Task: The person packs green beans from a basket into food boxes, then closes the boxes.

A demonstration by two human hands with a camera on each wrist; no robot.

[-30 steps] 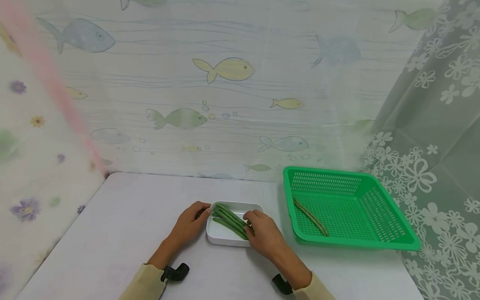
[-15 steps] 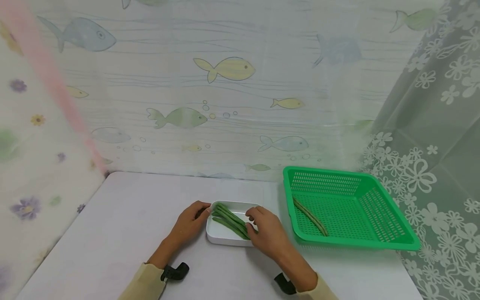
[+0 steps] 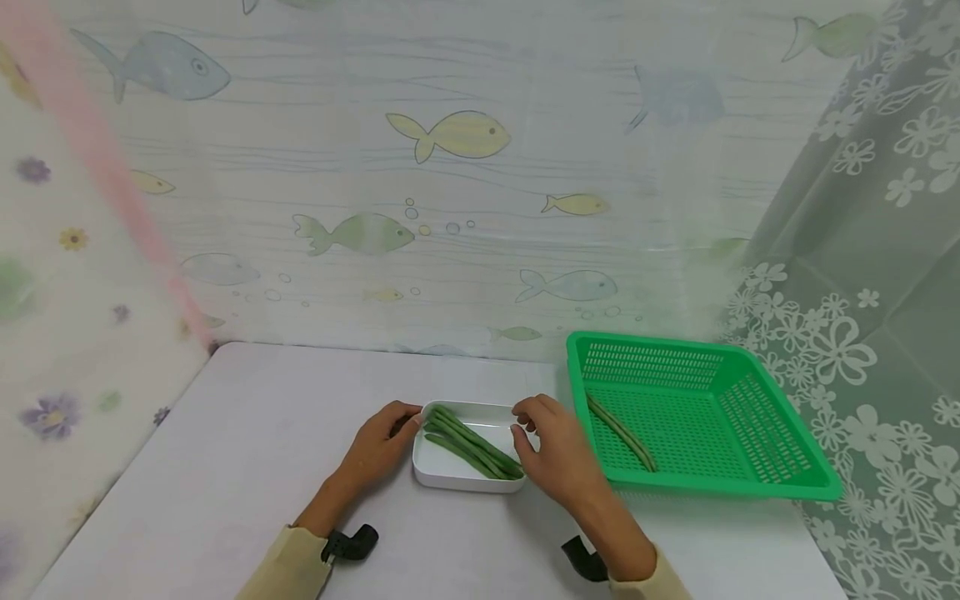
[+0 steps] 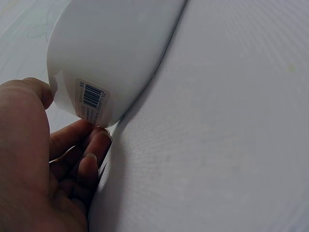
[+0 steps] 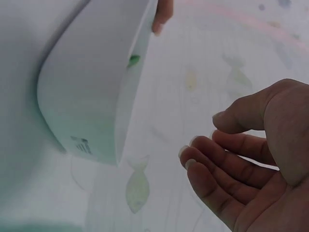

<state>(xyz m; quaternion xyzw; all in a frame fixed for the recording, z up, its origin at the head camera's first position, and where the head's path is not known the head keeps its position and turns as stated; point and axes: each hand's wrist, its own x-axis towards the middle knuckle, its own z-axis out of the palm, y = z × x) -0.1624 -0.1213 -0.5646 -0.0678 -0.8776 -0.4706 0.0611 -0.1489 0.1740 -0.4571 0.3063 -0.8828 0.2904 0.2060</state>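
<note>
Several green beans (image 3: 468, 443) lie side by side, slanting across a small white rectangular tray (image 3: 457, 483). At the tray's left end, my left hand (image 3: 378, 446) holds it by the corner. In the left wrist view the thumb sits at the rim and the fingers of that hand (image 4: 29, 150) curl against the end wall, near a barcode sticker (image 4: 92, 99). Beyond the tray's right end hovers my right hand (image 3: 558, 458); nothing is in its fingers. The right wrist view shows this hand (image 5: 241, 169) loosely curled, apart from the tray (image 5: 87, 82).
To the right stands a green perforated basket (image 3: 701, 433), with a few long beans (image 3: 621, 433) along its left side. Everything rests on a white-covered table (image 3: 262, 433). A fish-patterned curtain (image 3: 450, 250) hangs behind, and a flowered grey one (image 3: 862, 333) at the right.
My right hand has let go of the bean ends and drawn right, out of the tray, uncovering their tips. The left hand and the tray have stayed in place.
</note>
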